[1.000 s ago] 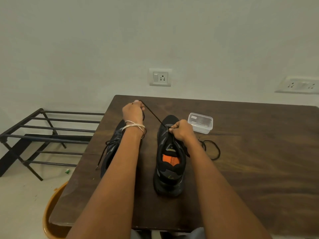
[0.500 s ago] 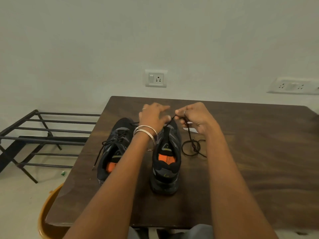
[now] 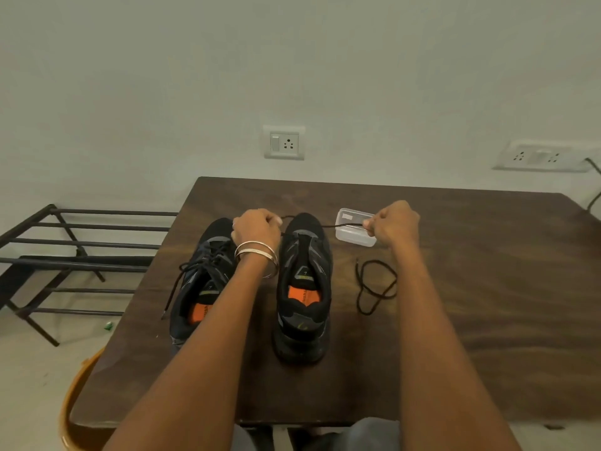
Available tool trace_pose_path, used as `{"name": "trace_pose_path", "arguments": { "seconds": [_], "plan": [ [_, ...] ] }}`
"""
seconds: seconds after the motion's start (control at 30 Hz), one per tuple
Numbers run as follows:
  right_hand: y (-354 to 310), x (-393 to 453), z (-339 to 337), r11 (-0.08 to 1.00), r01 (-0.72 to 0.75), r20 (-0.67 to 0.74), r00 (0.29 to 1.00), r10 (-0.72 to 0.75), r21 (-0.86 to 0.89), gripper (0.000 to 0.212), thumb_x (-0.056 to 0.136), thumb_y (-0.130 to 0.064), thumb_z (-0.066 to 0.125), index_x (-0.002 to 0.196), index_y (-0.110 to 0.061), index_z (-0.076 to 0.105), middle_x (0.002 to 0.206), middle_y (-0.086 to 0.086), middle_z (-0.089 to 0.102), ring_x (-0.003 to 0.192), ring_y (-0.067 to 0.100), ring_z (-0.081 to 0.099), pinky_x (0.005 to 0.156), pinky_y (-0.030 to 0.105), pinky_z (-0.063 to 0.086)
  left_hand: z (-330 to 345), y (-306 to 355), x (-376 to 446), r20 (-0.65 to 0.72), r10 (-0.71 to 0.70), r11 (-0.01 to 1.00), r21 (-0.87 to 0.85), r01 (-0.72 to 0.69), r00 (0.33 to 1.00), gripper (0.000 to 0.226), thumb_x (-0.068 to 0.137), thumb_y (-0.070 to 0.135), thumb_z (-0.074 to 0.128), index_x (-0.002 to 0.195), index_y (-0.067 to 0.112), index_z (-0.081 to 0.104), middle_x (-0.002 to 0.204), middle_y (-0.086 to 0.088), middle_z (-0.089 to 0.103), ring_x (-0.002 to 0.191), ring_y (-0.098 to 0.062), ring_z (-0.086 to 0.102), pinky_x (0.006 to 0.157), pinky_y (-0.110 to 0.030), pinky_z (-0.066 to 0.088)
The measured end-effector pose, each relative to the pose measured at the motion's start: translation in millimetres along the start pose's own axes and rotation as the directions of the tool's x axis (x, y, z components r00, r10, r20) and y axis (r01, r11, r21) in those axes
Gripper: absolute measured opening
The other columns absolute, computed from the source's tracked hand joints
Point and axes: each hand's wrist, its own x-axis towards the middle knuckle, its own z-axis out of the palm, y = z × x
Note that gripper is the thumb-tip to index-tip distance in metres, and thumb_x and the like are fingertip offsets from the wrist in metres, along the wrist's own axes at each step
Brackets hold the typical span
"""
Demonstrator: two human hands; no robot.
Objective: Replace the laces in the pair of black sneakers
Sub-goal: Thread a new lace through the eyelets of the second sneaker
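A: Head view — what were the hands doing at centre frame?

B: The left hand (image 3: 257,227), bangles (image 3: 257,253) at its wrist, was curled round one end of the black lace (image 3: 341,225), just above the toe of the right-hand sneaker (image 3: 304,288). The right hand (image 3: 392,224) pinched the other end between thumb and fingers, right of centre, so the lace ran taut between them.

A: And the sneakers?

B: Both stood on the dark wooden tabletop (image 3: 471,304), toes toward the wall. The right-hand one sat between the forearms, unlaced but for that strand at its front. The left-hand sneaker (image 3: 201,281) lay left of centre, partly under the left forearm, with a lace in its eyelets and ends trailing loose.

A: Anything else nearby?

B: A loose black lace (image 3: 374,288) lay looped on the tabletop below the right hand. A clear plastic box (image 3: 353,237) sat just beside that hand's knuckles. A metal rack (image 3: 65,255) stood at the left edge.
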Motion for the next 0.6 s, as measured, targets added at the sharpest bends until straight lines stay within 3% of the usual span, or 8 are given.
{"name": "trace_pose_path", "arguments": {
  "seconds": [0.1, 0.17, 0.2, 0.27, 0.33, 0.43, 0.5, 0.6],
  "plan": [
    [-19, -13, 12, 0.992, 0.121, 0.103, 0.987, -0.125, 0.040, 0.022, 0.090, -0.018, 0.072, 0.095, 0.003, 0.073, 0.097, 0.010, 0.070, 0.078, 0.013, 0.062, 0.058, 0.013, 0.043, 0, 19, 0, 0.135, 0.259, 0.960, 0.073, -0.270, 0.957, 0.037, 0.090, 0.032, 0.064, 0.127, 0.033, 0.060, 0.130, 0.003, 0.057, 0.123, -0.027, 0.041, 0.100, -0.043, 0.036],
    [-35, -24, 18, 0.979, 0.184, 0.158, 0.968, -0.197, 0.093, 0.020, 0.090, -0.018, 0.072, 0.092, 0.001, 0.075, 0.091, 0.009, 0.072, 0.079, 0.010, 0.061, 0.055, 0.011, 0.039, 2, 31, -4, 0.230, 0.390, 0.910, 0.053, -0.412, 0.892, 0.038, 0.089, 0.031, 0.065, 0.127, 0.034, 0.060, 0.125, 0.005, 0.061, 0.121, -0.023, 0.044, 0.101, -0.043, 0.036],
    [-40, -27, 21, 0.973, 0.194, 0.177, 0.961, -0.214, 0.124, 0.019, 0.089, -0.019, 0.073, 0.091, 0.000, 0.076, 0.089, 0.008, 0.073, 0.081, 0.009, 0.062, 0.057, 0.011, 0.039, 5, 33, -6, 0.242, 0.411, 0.903, 0.027, -0.429, 0.879, 0.030, 0.089, 0.030, 0.065, 0.119, 0.032, 0.066, 0.111, 0.004, 0.067, 0.114, -0.022, 0.049, 0.099, -0.045, 0.038],
    [-45, -28, 23, 0.968, 0.189, 0.201, 0.954, -0.220, 0.165, 0.018, 0.088, -0.019, 0.074, 0.089, -0.001, 0.077, 0.084, 0.008, 0.074, 0.076, 0.007, 0.061, 0.060, 0.013, 0.041, 8, 33, -8, 0.197, 0.374, 0.926, -0.019, -0.377, 0.907, 0.015, 0.089, 0.027, 0.065, 0.101, 0.026, 0.075, 0.085, 0.004, 0.066, 0.099, -0.021, 0.056, 0.095, -0.045, 0.043],
    [-42, -28, 18, 0.975, 0.158, 0.220, 0.957, -0.190, 0.155, 0.020, 0.088, -0.020, 0.074, 0.087, 0.000, 0.076, 0.080, 0.007, 0.072, 0.069, 0.003, 0.059, 0.056, 0.012, 0.042, 6, 29, -7, 0.088, 0.298, 0.954, -0.008, -0.299, 0.950, 0.012, 0.089, 0.026, 0.064, 0.092, 0.025, 0.076, 0.078, 0.004, 0.069, 0.092, -0.022, 0.060, 0.093, -0.046, 0.045],
    [-24, -19, 3, 0.988, 0.122, 0.169, 0.976, -0.137, 0.096, 0.021, 0.089, -0.018, 0.073, 0.088, 0.003, 0.075, 0.077, 0.003, 0.067, 0.072, 0.003, 0.059, 0.065, 0.017, 0.044, -5, 13, 1, -0.114, 0.005, 0.992, -0.126, -0.019, 0.994, 0.015, 0.089, 0.022, 0.062, 0.088, 0.022, 0.076, 0.079, 0.001, 0.072, 0.091, -0.019, 0.063, 0.100, -0.046, 0.044],
    [-11, -11, -4, 0.996, 0.085, 0.086, 0.992, -0.087, 0.027, 0.024, 0.088, -0.019, 0.075, 0.094, 0.004, 0.073, 0.088, 0.010, 0.069, 0.080, 0.013, 0.063, 0.069, 0.024, 0.046, -12, -5, 3, -0.185, -0.201, 0.956, -0.251, 0.152, 0.962, 0.016, 0.088, 0.020, 0.062, 0.085, 0.020, 0.077, 0.078, -0.002, 0.072, 0.089, -0.021, 0.064, 0.100, -0.047, 0.044],
    [-5, -8, -3, 1.000, 0.030, -0.013, 0.999, -0.030, -0.007, 0.030, 0.084, -0.024, 0.078, 0.098, 0.001, 0.070, 0.101, 0.017, 0.071, 0.094, 0.027, 0.067, 0.080, 0.034, 0.054, -12, -16, 1, -0.152, -0.228, 0.968, -0.140, 0.207, 0.962, 0.015, 0.088, 0.022, 0.063, 0.095, 0.022, 0.076, 0.091, -0.003, 0.073, 0.099, -0.027, 0.061, 0.100, -0.048, 0.043]
  ]
}}
